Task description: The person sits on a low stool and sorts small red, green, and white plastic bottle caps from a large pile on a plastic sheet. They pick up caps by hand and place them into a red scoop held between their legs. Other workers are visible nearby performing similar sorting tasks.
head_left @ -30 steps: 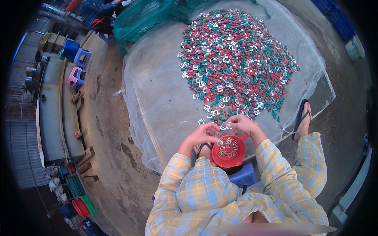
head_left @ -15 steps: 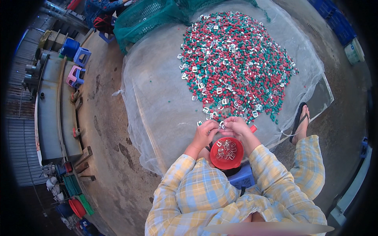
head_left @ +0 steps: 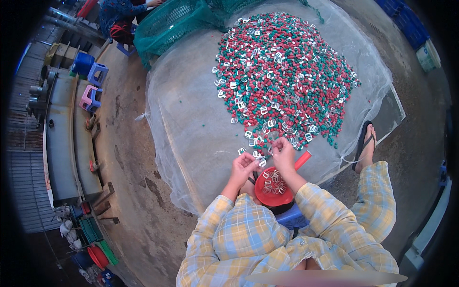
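A white, frame-shaped buckle [head_left: 262, 162] is pinched between the thumb and fingertips of my left hand [head_left: 244, 168]. My right hand [head_left: 284, 154], fingers drawn together, is at the near edge of a pile [head_left: 287, 76] of small red and green pieces mixed with white and clear buckles. What its fingertips hold, if anything, is too small to make out. Just below both hands is a red long-handled dipper [head_left: 273, 198] with several clear buckles [head_left: 274, 182] inside. Its handle [head_left: 303, 160] points up to the right, past my right wrist.
The pile lies on a pale mesh sheet [head_left: 186, 119]. Green netting [head_left: 177, 33] is heaped at the far side, beside another person [head_left: 119, 19]. A blue stool [head_left: 294, 217] is under the dipper. Plastic stools [head_left: 90, 95] and a metal trough [head_left: 62, 143] stand left.
My hands have moved apart: the left back with a buckle, the right slightly up toward the pile. The dipper's handle shows more. The other person's hand has shifted.
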Demonstrator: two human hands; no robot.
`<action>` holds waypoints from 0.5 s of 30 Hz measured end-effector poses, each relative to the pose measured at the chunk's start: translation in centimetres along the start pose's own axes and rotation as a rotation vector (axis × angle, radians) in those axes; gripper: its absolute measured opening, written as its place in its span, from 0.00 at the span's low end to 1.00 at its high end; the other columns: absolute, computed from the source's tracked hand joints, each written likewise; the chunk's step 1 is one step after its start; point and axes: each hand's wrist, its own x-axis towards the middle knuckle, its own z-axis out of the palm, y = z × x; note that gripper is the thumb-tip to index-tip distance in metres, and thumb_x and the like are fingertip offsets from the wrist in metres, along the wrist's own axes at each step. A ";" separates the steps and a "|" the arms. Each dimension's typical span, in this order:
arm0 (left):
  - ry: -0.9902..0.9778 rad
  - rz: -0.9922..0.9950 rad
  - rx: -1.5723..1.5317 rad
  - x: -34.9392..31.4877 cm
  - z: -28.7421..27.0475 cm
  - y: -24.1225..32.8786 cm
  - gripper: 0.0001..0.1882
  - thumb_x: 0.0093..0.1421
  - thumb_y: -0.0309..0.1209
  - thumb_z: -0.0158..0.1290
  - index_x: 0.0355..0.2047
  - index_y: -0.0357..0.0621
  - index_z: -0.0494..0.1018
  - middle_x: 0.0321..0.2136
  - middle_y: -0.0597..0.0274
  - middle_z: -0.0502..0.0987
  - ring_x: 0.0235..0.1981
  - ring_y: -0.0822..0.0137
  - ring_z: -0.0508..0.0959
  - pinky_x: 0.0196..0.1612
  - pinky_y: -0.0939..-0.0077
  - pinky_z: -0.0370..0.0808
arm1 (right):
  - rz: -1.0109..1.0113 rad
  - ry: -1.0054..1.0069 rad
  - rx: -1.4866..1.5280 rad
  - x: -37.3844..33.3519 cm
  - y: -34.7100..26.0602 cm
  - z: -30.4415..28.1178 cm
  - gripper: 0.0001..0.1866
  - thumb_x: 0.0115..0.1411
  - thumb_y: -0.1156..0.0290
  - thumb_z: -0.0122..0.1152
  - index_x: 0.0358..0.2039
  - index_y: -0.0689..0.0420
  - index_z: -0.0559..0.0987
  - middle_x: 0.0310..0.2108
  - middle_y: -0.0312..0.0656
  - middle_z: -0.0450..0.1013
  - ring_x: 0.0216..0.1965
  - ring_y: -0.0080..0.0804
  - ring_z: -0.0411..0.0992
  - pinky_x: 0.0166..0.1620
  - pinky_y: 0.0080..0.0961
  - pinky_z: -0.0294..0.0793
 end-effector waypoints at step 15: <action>0.091 0.355 1.380 8.0 -2.8 -1.9 0.11 0.43 0.27 0.62 0.28 0.41 0.74 0.26 0.55 0.73 0.31 0.54 0.76 0.33 0.63 0.72 | -0.178 -0.072 -0.421 10.5 3.5 -11.4 0.07 0.48 0.71 0.63 0.29 0.58 0.78 0.22 0.40 0.74 0.23 0.31 0.73 0.29 0.28 0.71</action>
